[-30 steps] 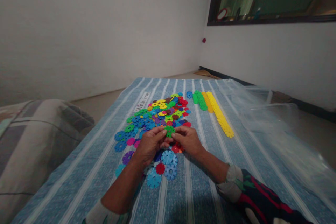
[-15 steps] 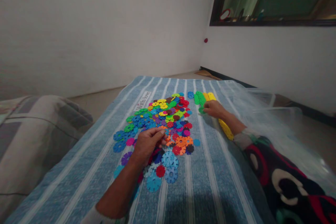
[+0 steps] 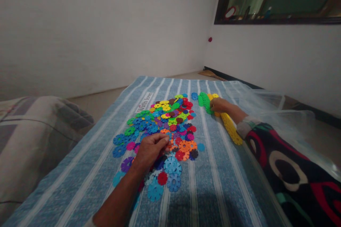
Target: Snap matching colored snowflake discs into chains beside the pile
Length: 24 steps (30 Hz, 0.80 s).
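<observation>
My left hand (image 3: 151, 149) hovers over a spread of colourful notched discs (image 3: 153, 126), its thumb and forefinger pinched; what is between them, if anything, is too small to make out. My right hand (image 3: 220, 105) is closed at the near end of a row of green discs (image 3: 204, 102); its fingertips are partly hidden and what they grip cannot be made out. Yellow discs (image 3: 231, 129) lie in a long overlapping row under and beside the right wrist. Orange discs (image 3: 185, 145) and light blue discs (image 3: 173, 166) lie right of my left hand.
A striped blue cloth (image 3: 207, 184) covers the surface. Clear plastic containers (image 3: 290, 120) stand at the right. A draped, light-coloured bundle (image 3: 39, 142) is at the left. A wall and a dark-framed window (image 3: 277, 21) are behind.
My right hand has shifted slightly right and forward, to the end of the green row. The green disc near its fingers no longer shows apart from the row. My left hand stays nearly in place.
</observation>
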Tool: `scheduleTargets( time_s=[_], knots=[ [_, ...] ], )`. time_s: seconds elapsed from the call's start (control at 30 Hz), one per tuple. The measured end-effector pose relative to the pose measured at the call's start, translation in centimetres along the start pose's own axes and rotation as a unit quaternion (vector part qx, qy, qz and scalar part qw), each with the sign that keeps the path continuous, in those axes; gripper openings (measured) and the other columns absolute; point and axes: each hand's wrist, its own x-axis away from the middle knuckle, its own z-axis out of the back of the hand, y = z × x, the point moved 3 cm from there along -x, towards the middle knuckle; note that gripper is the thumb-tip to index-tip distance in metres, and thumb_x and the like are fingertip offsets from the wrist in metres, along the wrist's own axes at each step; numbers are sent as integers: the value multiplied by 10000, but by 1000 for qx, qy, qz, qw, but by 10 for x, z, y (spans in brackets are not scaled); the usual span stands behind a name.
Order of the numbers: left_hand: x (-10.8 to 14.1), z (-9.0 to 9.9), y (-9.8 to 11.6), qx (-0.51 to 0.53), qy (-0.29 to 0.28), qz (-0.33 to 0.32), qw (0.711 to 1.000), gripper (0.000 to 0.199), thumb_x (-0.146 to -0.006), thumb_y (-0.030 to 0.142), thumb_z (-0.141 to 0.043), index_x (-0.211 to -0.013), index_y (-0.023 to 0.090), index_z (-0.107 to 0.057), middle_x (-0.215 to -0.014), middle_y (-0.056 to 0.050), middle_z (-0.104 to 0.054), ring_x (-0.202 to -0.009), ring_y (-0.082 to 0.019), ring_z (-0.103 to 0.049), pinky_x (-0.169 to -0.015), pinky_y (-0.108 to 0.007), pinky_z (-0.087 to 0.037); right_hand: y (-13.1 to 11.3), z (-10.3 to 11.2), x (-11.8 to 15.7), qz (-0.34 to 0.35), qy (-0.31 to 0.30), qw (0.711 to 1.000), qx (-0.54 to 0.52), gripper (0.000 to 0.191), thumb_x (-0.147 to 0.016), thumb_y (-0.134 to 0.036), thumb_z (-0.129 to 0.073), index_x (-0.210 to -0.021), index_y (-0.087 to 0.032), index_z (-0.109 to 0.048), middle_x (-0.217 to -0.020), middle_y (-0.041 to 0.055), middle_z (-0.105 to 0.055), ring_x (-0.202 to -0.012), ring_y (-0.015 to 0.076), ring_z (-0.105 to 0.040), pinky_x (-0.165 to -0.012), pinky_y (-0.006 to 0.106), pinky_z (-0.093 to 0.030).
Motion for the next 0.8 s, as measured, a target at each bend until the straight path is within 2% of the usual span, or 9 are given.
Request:
scheduleTargets(
  time_s=[0.3, 0.8],
  knots=[
    [-1, -3, -3, -18, -27, 9, 999, 253, -694, 406, -707, -678, 155, -680, -546, -18, -661, -483, -106, -572, -489, -196, -413, -4, 1, 0, -17, 13, 999, 29, 314, -810, -196, -612, -1090, -141, -743, -1110, 163, -712, -987, 254, -672, -736, 266, -470],
    [3, -5, 0, -16, -40, 23, 999, 259, -649, 416, -723, -650, 161, -680, -510, -11, -643, -459, -106, -551, -464, -193, -402, -1, -3, -1, -25, 35, 999, 25, 322, -829, -266, -647, -1133, -190, -725, -1129, 136, -702, -1048, 259, -656, -787, 279, -473]
  ],
)
